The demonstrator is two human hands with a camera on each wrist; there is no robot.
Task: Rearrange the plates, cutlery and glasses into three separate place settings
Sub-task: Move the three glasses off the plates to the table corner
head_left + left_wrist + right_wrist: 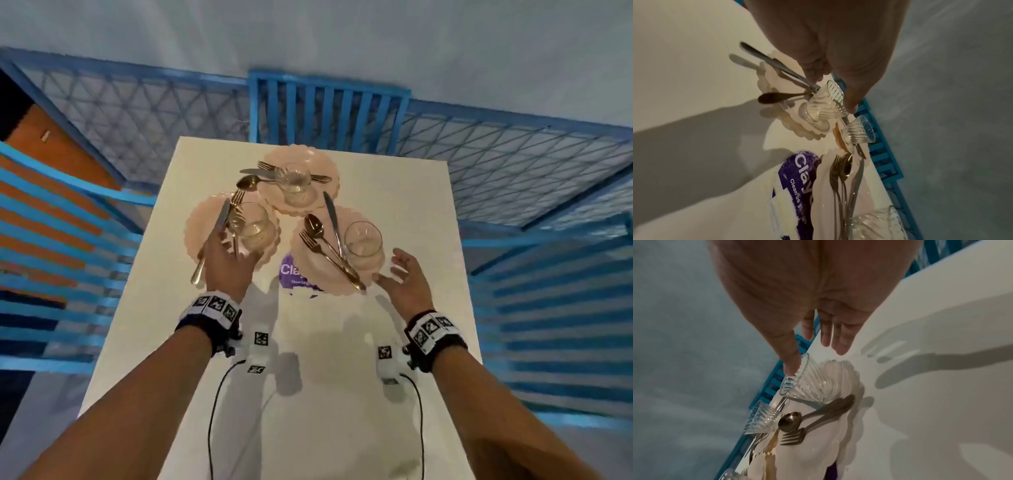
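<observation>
Three pink scalloped plates cluster on the far half of the white table (pixel 394 342): left plate (pixel 197 226), far plate (pixel 320 161), right plate (pixel 305 270). Each carries a ribbed glass and cutlery. My left hand (pixel 236 246) reaches over the left plate, fingers by its knife (pixel 214 233), thumb tip at the rim of the left glass (pixel 818 110); it grips nothing. My right hand (pixel 390 267) hovers with spread fingers beside the right plate, thumb close to the right glass (pixel 812 382). A spoon (pixel 790 421) and fork (pixel 793 437) lie on that plate.
A purple printed label (pixel 291 270) lies partly under the right plate. Blue slatted chairs stand at the far end (pixel 329 102), left (pixel 68 240) and right (pixel 548 291) of the table, with a blue mesh fence behind. Wrist-camera cables (pixel 214 411) hang over the near table.
</observation>
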